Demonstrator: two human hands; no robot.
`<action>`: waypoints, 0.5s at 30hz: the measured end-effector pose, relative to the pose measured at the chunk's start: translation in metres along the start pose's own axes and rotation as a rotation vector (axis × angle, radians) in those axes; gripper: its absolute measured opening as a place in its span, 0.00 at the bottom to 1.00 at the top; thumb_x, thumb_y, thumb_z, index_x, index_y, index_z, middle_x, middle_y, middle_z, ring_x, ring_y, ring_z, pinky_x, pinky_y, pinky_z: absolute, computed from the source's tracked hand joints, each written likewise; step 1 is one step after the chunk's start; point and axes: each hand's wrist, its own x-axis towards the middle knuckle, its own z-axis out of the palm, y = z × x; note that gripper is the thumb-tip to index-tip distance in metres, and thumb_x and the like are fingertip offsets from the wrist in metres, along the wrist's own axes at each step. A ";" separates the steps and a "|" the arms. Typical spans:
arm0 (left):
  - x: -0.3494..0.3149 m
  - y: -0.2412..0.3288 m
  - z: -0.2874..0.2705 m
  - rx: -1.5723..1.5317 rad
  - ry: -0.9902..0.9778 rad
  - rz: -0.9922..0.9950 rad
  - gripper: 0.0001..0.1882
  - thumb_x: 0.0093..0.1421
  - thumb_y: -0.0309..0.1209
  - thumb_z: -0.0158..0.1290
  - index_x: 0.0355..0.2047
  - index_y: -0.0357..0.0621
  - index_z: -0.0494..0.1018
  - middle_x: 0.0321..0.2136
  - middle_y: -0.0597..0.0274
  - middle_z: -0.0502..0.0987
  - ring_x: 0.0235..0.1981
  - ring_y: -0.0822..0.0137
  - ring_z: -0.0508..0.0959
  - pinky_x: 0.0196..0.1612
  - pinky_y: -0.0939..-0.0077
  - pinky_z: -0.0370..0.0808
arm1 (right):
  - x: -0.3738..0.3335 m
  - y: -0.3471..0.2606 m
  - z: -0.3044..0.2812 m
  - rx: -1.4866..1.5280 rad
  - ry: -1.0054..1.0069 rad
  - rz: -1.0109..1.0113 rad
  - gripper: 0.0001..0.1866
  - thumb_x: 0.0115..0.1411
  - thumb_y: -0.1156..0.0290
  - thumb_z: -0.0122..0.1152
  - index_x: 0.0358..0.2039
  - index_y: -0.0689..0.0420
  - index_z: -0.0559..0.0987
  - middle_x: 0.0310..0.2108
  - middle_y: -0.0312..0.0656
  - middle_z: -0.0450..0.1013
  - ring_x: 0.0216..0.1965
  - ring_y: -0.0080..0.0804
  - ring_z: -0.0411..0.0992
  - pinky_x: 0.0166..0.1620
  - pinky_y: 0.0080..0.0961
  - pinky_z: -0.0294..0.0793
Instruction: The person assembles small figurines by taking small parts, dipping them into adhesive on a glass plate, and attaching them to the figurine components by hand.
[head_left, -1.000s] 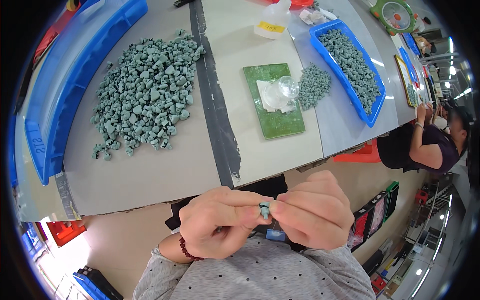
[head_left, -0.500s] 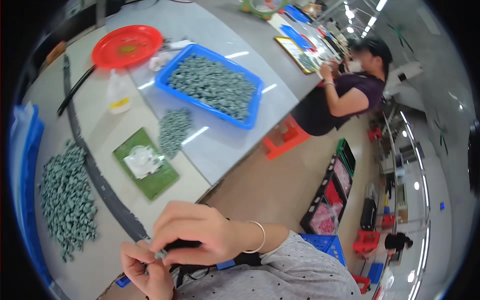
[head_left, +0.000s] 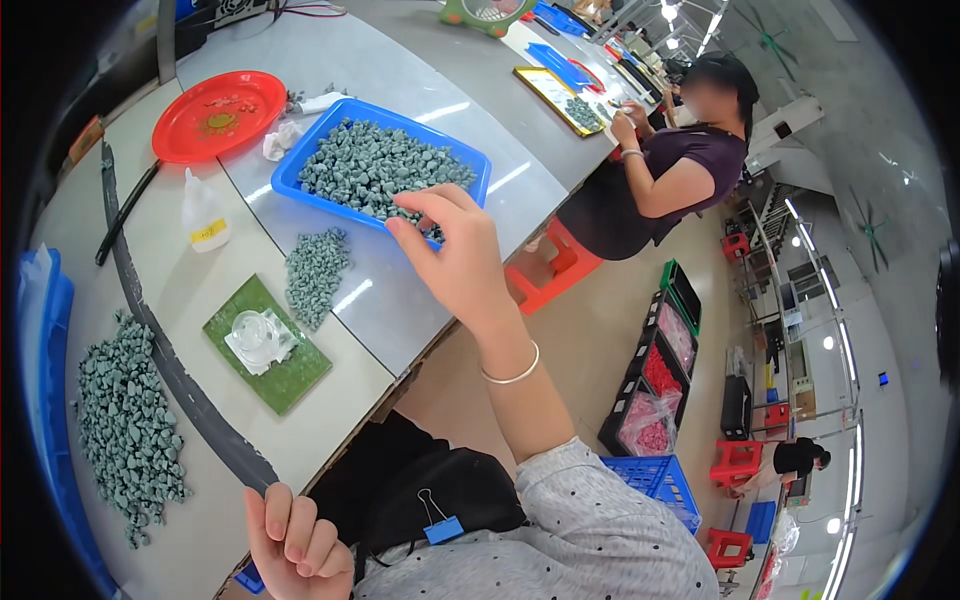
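My right hand hovers at the near edge of a blue tray heaped with grey-green stone-like pieces. Its thumb and forefinger are apart, with nothing visible between them. Low in the view, beside the table's front edge, my left hand is closed with its fingers curled in; whatever it may hold is hidden. A small pile of finer grey-green pieces lies beside the tray. On a green mat rests a small clear round dish over white material.
At the left is a larger grey-green pile beside a blue bin. A red plate, white squeeze bottle and black stick lie farther back. A co-worker sits on a red stool at the right.
My hands were together around a small grey-green piece. The right has moved up and away to the tray and opened its fingers; the left stays low and closed.
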 end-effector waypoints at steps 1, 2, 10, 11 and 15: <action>0.000 0.001 0.000 0.001 0.001 0.001 0.19 0.68 0.45 0.26 0.24 0.46 0.55 0.17 0.66 0.56 0.16 0.73 0.55 0.18 0.81 0.52 | -0.002 -0.007 0.000 0.068 0.049 0.001 0.10 0.47 0.78 0.63 0.32 0.61 0.78 0.28 0.43 0.72 0.25 0.29 0.70 0.30 0.21 0.70; -0.001 0.001 -0.001 -0.004 -0.009 -0.003 0.18 0.68 0.43 0.27 0.25 0.47 0.54 0.19 0.65 0.56 0.17 0.73 0.56 0.19 0.81 0.53 | -0.006 -0.015 -0.001 0.070 0.050 0.002 0.10 0.47 0.78 0.63 0.32 0.61 0.78 0.28 0.43 0.72 0.25 0.29 0.70 0.30 0.21 0.70; 0.004 -0.014 0.018 -0.051 0.212 0.232 0.09 0.67 0.32 0.32 0.38 0.44 0.61 0.30 0.64 0.62 0.28 0.73 0.62 0.30 0.82 0.61 | -0.031 -0.048 0.008 -0.039 -0.185 -0.149 0.09 0.48 0.77 0.60 0.33 0.60 0.76 0.30 0.43 0.71 0.29 0.38 0.71 0.33 0.29 0.71; 0.004 -0.016 0.018 -0.024 0.260 0.269 0.09 0.66 0.31 0.32 0.41 0.44 0.61 0.31 0.65 0.63 0.30 0.73 0.63 0.32 0.81 0.62 | -0.032 -0.048 0.011 -0.038 -0.184 -0.152 0.09 0.48 0.77 0.60 0.33 0.60 0.76 0.30 0.43 0.71 0.29 0.38 0.71 0.33 0.29 0.71; 0.000 -0.013 0.009 -0.137 0.155 0.228 0.12 0.67 0.33 0.31 0.46 0.44 0.61 0.28 0.66 0.63 0.28 0.72 0.63 0.30 0.82 0.63 | -0.035 -0.049 0.021 -0.169 -0.183 -0.102 0.10 0.50 0.75 0.58 0.34 0.60 0.74 0.30 0.42 0.69 0.33 0.40 0.69 0.36 0.31 0.69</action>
